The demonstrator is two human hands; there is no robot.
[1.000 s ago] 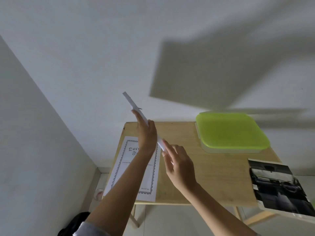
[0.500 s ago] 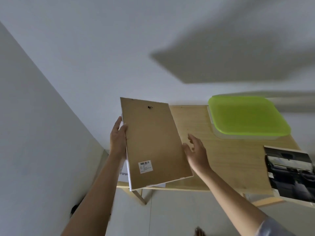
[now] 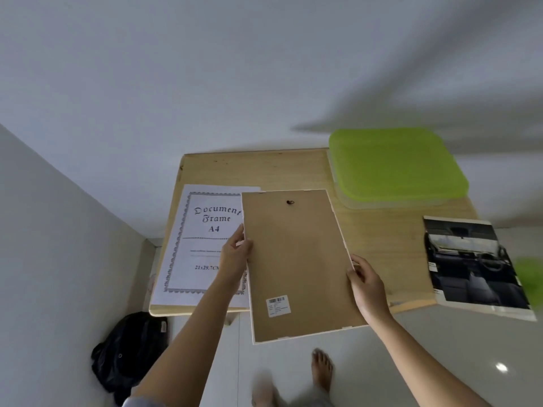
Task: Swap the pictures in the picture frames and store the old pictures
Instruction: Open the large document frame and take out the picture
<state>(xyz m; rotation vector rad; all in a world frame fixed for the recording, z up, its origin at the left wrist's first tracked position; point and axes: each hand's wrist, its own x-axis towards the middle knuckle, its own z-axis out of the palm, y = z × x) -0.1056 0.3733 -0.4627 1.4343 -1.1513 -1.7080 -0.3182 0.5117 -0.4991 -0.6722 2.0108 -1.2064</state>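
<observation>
I hold a white picture frame [image 3: 296, 259] above the wooden table [image 3: 264, 171], its brown backboard facing me with a small hanger near the top and a barcode sticker low down. My left hand [image 3: 235, 254] grips its left edge, and my right hand [image 3: 367, 280] grips its right edge. A white "Document Frame A4" sheet [image 3: 202, 245] lies flat on the table's left side, partly under the frame. A dark car-interior photo [image 3: 473, 262] hangs over the table's right edge.
A flat box with a lime-green lid [image 3: 393, 163] sits at the table's back right corner. A black bag [image 3: 129, 353] lies on the floor by the left wall. My bare feet [image 3: 321, 368] stand on the pale tiles below.
The frame was held edge-on, then turned so its brown back faces me. It has come lower and right, uncovering the A4 sheet, and my right hand now grips its right edge.
</observation>
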